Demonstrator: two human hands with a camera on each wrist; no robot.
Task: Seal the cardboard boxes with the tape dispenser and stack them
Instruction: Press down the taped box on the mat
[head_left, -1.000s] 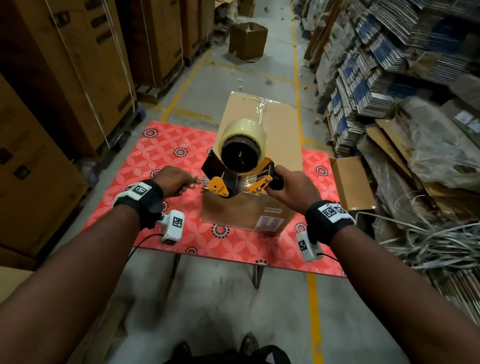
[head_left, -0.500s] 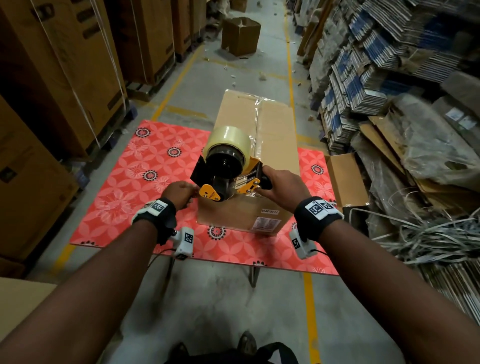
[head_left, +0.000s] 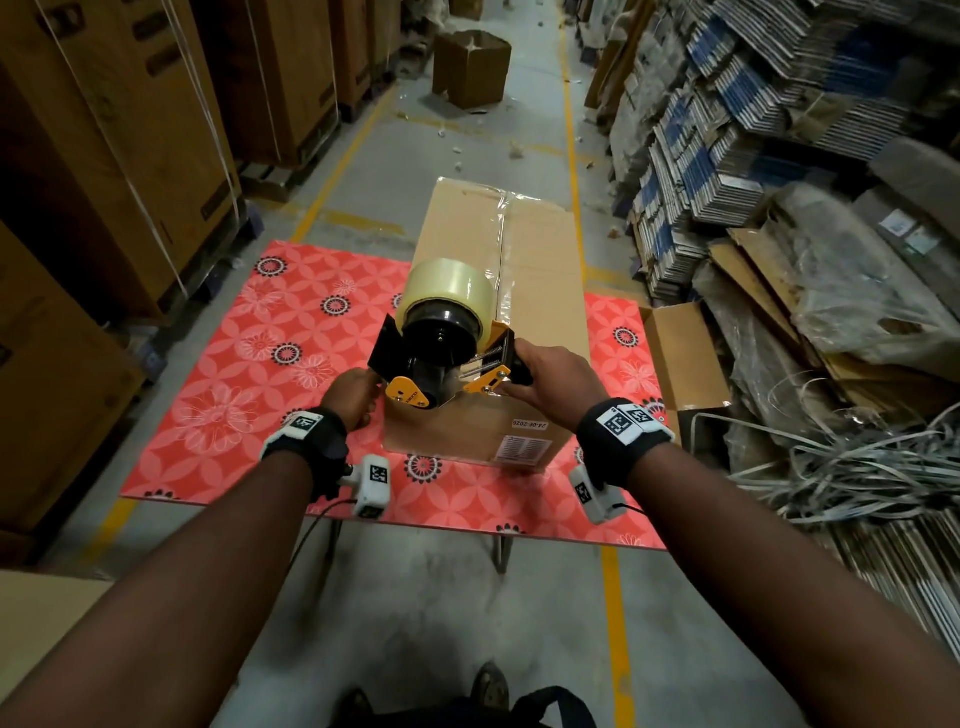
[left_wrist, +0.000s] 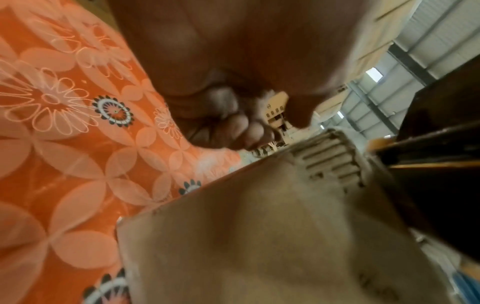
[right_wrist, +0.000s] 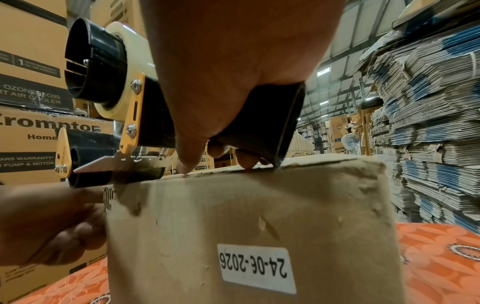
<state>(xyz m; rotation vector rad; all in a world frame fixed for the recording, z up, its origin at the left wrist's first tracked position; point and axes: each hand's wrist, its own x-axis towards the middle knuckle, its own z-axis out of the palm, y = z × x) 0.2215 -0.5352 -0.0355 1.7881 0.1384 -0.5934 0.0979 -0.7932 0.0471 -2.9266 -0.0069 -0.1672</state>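
Head view: long brown cardboard box lies lengthwise on the red floral-print surface, clear tape strip along its top seam at the far end. Yellow-and-black tape dispenser w/ clear tape roll sits at the box's near top edge. Right hand is wrapped round the dispenser's black handle, on the box's near-right top corner. Left hand sits just left of the box's near-left corner, below the dispenser's front; fingers curled, what they hold can't tell here. Dated white label on the box's near face. Another open cardboard box stands on the floor far down the aisle.

Left wrist view: blurry. Left hand w/ fingers curled in, right next to the cardboard box corner; dispenser dark at right, above the box. Whether fingers pinch tape or anything: can't tell. Surface beneath.

Right wrist view: right hand gripping the black handle, fingertips down at the box top edge. Dispenser roller end rests on the box's top-left corner. Left hand touching the box's left side, below the dispenser.
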